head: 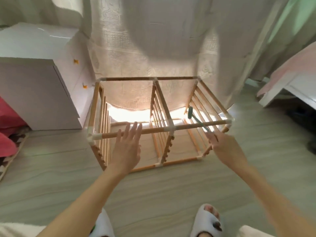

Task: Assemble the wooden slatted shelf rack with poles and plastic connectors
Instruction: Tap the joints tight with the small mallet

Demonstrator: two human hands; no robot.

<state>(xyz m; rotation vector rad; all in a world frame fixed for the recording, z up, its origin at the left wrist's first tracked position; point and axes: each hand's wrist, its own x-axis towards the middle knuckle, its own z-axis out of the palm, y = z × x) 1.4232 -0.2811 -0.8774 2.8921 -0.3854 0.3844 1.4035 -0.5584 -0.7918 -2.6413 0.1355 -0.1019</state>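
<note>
on a pale floor (153, 189) before a white curtain (153, 48) stands the shelf rack (160, 120), the left hand (127, 147) spread flat at its near top pole (150, 130), the right hand (224, 147) gripping a small green mallet (196, 118) over it.

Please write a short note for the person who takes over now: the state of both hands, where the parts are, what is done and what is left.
Left hand: open, fingers straight, at the near top pole.
Right hand: holds a small green mallet, its head inside the right bay.
Rack frame lies on the floor, poles joined by white plastic connectors; three slatted panels stand in it.
Left, probably: tap the joints tight and set the rack upright.
</note>
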